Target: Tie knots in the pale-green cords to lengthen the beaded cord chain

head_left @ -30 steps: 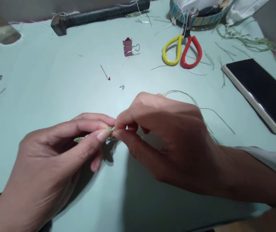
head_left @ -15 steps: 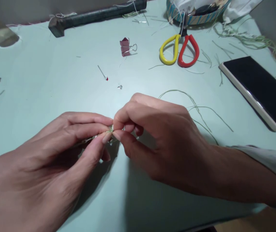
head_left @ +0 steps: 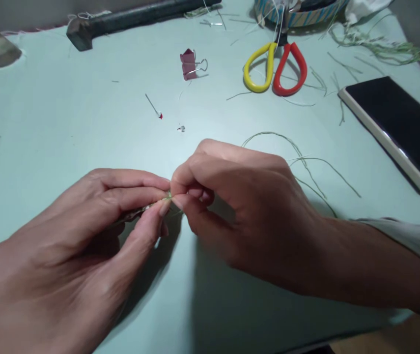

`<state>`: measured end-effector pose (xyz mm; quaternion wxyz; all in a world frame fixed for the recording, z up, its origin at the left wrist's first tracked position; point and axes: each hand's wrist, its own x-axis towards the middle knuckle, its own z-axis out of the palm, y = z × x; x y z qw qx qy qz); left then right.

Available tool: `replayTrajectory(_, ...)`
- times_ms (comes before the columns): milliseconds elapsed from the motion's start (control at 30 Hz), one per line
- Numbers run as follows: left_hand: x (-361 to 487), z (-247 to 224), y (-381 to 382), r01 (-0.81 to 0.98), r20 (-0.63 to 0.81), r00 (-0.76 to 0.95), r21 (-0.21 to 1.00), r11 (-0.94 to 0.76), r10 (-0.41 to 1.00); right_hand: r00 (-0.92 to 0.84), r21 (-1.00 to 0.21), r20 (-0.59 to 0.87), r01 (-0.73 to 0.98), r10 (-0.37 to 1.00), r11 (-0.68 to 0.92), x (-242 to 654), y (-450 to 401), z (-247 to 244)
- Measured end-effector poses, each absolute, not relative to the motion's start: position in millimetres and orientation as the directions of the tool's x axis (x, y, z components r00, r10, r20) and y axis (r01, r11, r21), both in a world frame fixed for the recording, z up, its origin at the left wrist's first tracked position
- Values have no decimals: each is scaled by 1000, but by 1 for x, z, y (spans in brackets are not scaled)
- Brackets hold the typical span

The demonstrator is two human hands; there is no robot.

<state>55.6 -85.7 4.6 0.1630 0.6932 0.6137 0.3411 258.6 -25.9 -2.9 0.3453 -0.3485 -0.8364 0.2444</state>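
Between the thumb and fingers of my left hand (head_left: 95,236) is a thin green knotted cord (head_left: 141,211), most of it covered by the fingers. My right hand (head_left: 239,196) pinches at the cord's end, its thumb and forefinger touching the left fingertips. What lies inside that right pinch is too small to see clearly, though it looks like green thread. Loose green threads (head_left: 301,160) curve over the table behind my right hand. A red-tipped pin (head_left: 153,106) and a small clear bead-like piece (head_left: 182,129) lie just beyond the fingertips.
Farther back are a pink binder clip (head_left: 188,65), scissors (head_left: 257,88) with yellow and red handles, and a dark metal bar (head_left: 139,20). A phone (head_left: 397,132) lies at right. Thread bundles (head_left: 382,46) and a striped round container (head_left: 305,18) sit at the back right.
The view has shifted slightly, so the things at the back appear a little higher. Both hands keep their pinch, fingertips together, with hardly any movement.
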Motion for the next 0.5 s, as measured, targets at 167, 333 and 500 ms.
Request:
replayTrajectory(167,57,5,-85,740,250,26,646,-187,968,-542,-670,380,398,749,627,259,-25,-1)
replayTrajectory(333,54,2,-84,757,230,-2,636,-149,973,-545,-671,372,401,751,623,258,-25,-1)
replayTrajectory(500,48,-1,-88,803,259,53,563,-195,964,-534,-698,376,374,757,611,257,-26,-2)
